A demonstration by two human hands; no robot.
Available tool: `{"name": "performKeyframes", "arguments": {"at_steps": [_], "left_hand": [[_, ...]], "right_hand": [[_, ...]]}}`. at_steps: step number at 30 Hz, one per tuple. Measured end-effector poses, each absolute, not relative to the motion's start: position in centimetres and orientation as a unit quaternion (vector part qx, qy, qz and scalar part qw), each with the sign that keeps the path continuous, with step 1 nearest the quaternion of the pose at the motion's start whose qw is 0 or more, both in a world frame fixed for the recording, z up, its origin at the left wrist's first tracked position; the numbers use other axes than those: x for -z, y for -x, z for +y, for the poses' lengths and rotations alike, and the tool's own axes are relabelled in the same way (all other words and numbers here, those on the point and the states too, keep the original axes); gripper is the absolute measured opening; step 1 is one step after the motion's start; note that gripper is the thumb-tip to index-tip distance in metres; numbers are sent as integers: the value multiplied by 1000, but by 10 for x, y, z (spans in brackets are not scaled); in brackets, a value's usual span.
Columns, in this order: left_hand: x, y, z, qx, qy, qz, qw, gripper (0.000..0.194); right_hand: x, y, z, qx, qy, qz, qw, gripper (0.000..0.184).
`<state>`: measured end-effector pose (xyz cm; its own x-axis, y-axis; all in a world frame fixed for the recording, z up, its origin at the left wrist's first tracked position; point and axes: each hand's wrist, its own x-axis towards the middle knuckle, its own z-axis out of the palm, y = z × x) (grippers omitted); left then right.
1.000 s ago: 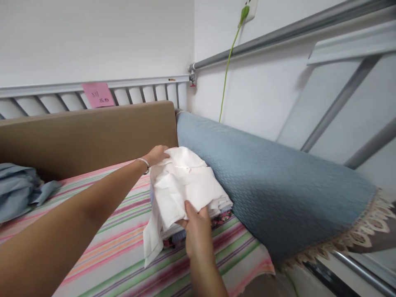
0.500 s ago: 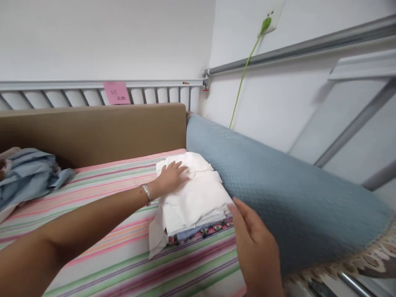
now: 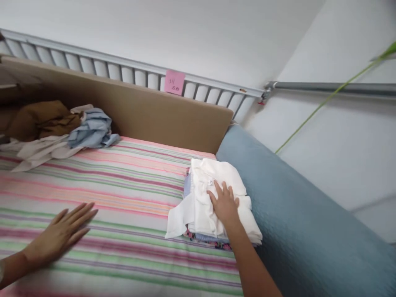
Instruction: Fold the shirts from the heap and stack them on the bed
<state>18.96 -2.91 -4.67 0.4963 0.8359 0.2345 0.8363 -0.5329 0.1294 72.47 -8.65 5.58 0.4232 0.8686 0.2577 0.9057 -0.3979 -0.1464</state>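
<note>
A folded white garment (image 3: 202, 214) lies on top of a stack of folded clothes (image 3: 204, 238), with blue and dark flowered fabric showing below it. One white flap, maybe a sleeve, hangs off the stack's left side onto the bed. My right hand (image 3: 225, 204) rests on the white garment with its fingers spread. Well to the left, my left hand (image 3: 62, 233) is held over the striped sheet (image 3: 130, 198), fingers stretched out and nothing in them.
Loose brown, white and light blue clothes (image 3: 91, 128) lie crumpled at the far left. A brown headboard (image 3: 167, 115) bounds the back, with a radiator (image 3: 126, 76) and pink note (image 3: 174, 82) behind. A blue quilted cover (image 3: 297, 206) runs along the right side.
My left hand has left the white garment and moved left over the sheet. My right hand has gone from the stack's front right corner onto its top. The view has turned left.
</note>
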Motion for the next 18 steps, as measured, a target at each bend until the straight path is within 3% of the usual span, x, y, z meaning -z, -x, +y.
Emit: {"name": "performKeyframes", "arguments": {"at_steps": [6, 9, 11, 14, 18], "left_hand": [[51, -183, -37, 142, 875, -462, 21, 51], [54, -183, -34, 146, 876, -457, 37, 48], [56, -183, -34, 157, 875, -457, 39, 48], [54, -183, -36, 169, 872, -459, 34, 48], [48, -186, -38, 172, 868, -464, 28, 47]], "right_hand": [[-62, -719, -82, 80, 844, -527, 67, 56], [-77, -702, -84, 74, 852, -512, 79, 55], [-83, -672, -95, 97, 822, -539, 158, 51], [-71, -606, -126, 61, 733, -581, 350, 44], [-25, -538, -163, -257, 743, -343, 514, 42]]}}
